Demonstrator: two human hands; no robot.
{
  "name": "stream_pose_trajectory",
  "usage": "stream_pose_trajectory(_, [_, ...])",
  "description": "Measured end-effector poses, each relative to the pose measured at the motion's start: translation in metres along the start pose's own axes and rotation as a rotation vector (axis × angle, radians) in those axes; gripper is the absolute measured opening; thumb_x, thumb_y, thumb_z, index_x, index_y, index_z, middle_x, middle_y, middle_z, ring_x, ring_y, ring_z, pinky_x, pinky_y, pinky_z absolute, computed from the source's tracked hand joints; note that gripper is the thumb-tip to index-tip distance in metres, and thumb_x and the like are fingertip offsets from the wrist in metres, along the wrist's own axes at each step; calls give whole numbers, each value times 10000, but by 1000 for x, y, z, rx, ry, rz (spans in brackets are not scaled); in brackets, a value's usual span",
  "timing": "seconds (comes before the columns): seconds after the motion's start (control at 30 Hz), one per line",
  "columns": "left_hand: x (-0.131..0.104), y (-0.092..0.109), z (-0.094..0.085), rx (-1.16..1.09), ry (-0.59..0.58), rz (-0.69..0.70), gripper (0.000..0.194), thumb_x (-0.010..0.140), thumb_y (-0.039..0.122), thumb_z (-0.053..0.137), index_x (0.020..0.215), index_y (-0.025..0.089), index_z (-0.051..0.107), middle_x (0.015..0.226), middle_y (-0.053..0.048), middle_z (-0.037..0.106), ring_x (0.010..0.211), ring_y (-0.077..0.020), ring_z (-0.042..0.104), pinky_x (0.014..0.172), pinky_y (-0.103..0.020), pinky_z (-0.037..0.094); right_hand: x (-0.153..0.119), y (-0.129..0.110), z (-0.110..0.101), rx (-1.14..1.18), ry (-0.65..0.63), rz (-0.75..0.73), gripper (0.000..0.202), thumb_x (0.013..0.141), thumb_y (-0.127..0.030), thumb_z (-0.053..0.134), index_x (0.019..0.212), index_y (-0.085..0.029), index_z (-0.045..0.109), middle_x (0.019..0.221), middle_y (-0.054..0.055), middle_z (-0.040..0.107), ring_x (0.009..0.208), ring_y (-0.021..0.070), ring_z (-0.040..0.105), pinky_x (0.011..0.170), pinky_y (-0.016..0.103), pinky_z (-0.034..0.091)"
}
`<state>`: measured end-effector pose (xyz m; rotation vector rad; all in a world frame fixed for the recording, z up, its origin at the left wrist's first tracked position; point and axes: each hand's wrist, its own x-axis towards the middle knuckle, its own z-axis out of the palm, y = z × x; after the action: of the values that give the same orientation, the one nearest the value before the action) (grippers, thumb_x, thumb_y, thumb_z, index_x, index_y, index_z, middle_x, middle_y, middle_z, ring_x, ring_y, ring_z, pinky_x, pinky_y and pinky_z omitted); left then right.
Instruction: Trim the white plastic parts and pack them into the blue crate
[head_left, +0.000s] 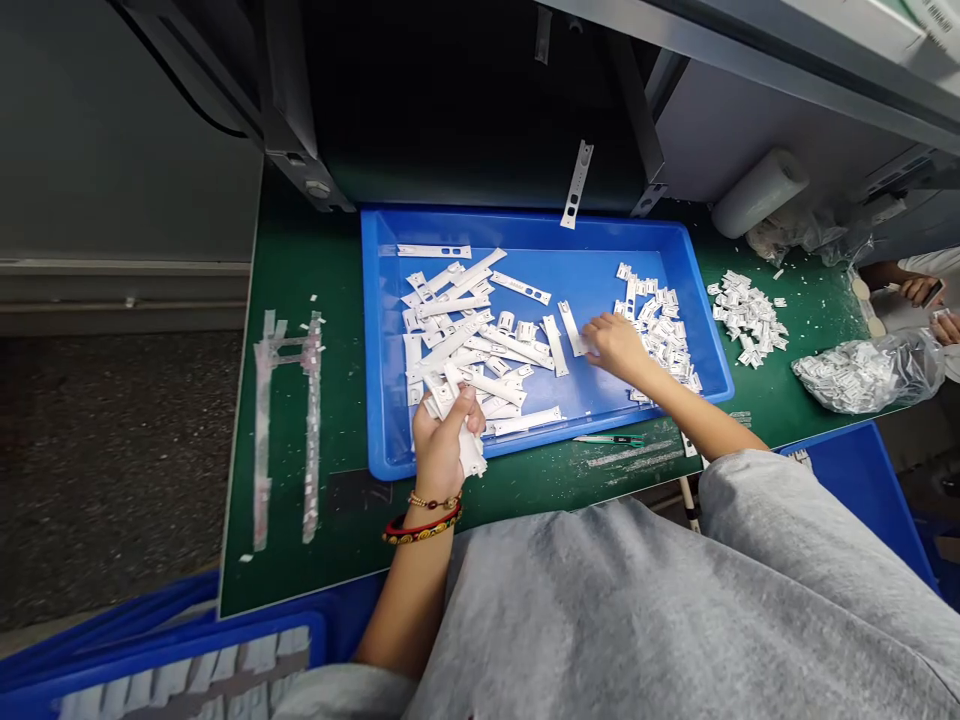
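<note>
My left hand (pixel 442 445) is wrapped round a bundle of white plastic strips (pixel 471 455) over the front left edge of a blue tray (pixel 379 350). Beneath and beyond it lies a heap of long white strips (pixel 457 335). My right hand (pixel 611 345) is over the middle of the tray, its fingers together at the lower end of a white strip (pixel 571 327); the fingertips meet it. Another strip (pixel 555 345) lies just left of that one. Small white clips (pixel 664 330) are piled at the tray's right side, partly behind my right forearm.
Right of the tray are loose white clips (pixel 750 315), a plastic bag of parts (pixel 862 375) and a person's hands (pixel 930 300). A cutter (pixel 611 439) lies before the tray. Tape strips (pixel 311 430) mark the green table (pixel 345 560). A metal frame (pixel 300 170) stands behind.
</note>
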<state>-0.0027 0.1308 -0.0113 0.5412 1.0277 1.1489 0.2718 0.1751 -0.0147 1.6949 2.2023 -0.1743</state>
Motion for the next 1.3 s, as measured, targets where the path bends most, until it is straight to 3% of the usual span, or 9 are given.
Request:
stream_pose_trajectory(0.1, [1, -2, 0, 5, -4, 4, 383, 652, 345, 870, 796, 191, 550, 503, 94, 449, 427, -52, 395, 426, -193, 329, -11, 22, -7, -96, -45, 98, 306, 829, -235, 701, 1098, -91, 679, 1110, 210, 685, 1080, 363, 556, 955, 468, 357])
stream_pose_trajectory(0.17, [2, -3, 0, 3, -4, -2, 394, 651, 344, 872, 814, 188, 549, 505, 96, 452, 428, -50, 401, 428, -188, 331, -8, 24, -7, -64, 31, 96, 342, 876, -238, 647, 1178, -78, 651, 1168, 219, 667, 1118, 371, 537, 977, 479, 331])
stream_pose_trajectory(0.33, [2, -4, -1, 5, -1, -9, 410, 637, 351, 879, 809, 188, 544, 511, 98, 461, 431, -47, 405, 433, -180, 350, 34, -9, 9, 227, 171, -79, 500, 941, -169, 475, 1434, -86, 467, 1389, 193, 575, 1233, 337, 476, 974, 434, 329])
stream_pose_trajectory(0.5, [-1, -3, -2, 25, -1, 3, 390, 664, 358, 866, 804, 188, 544, 496, 96, 456, 425, -49, 393, 432, -182, 342, 61, -24, 10, 323, 130, -173, 451, 886, -179, 539, 1329, -94, 551, 1291, 181, 618, 1153, 321, 533, 945, 413, 359])
stream_pose_trajectory(0.67, [0, -3, -1, 17, -6, -5, 375, 668, 345, 864, 807, 186, 554, 498, 95, 454, 429, -50, 395, 435, -182, 347, 40, 5, -3, 214, 178, 50, 381, 825, -135, 557, 1201, -93, 601, 1203, 224, 608, 1073, 358, 564, 908, 445, 395])
stream_pose_trajectory(0.77, [2, -4, -1, 0, 0, -4, 395, 643, 339, 876, 809, 184, 553, 518, 95, 465, 433, -48, 404, 432, -181, 353, 39, 13, -5, 369, 142, 99, 403, 778, -68, 501, 1174, -115, 566, 1189, 201, 594, 1000, 316, 590, 858, 414, 450])
stream_pose_trajectory(0.9, [2, -6, -1, -2, 3, -8, 396, 643, 337, 875, 817, 185, 553, 519, 98, 466, 431, -46, 405, 431, -178, 355, 66, -15, -3, 606, 144, -4, 335, 831, -46, 358, 1112, -135, 516, 1153, 162, 604, 1074, 279, 572, 937, 424, 473])
stream_pose_trajectory(1.1, [1, -4, -1, 6, 7, 4, 403, 644, 351, 872, 810, 186, 544, 488, 104, 451, 415, -45, 384, 421, -176, 337, 96, -71, -4, 388, 53, 16, 297, 905, -243, 508, 1170, -110, 498, 1325, 238, 510, 1220, 360, 517, 962, 482, 474])
stream_pose_trajectory(1.3, [2, -4, -1, -4, 4, 1, 423, 620, 352, 885, 804, 189, 541, 500, 105, 457, 414, -42, 386, 419, -173, 333, 96, -67, -3, 416, 79, -58, 233, 837, -146, 567, 1064, -161, 519, 1109, 149, 642, 1022, 284, 592, 842, 369, 469])
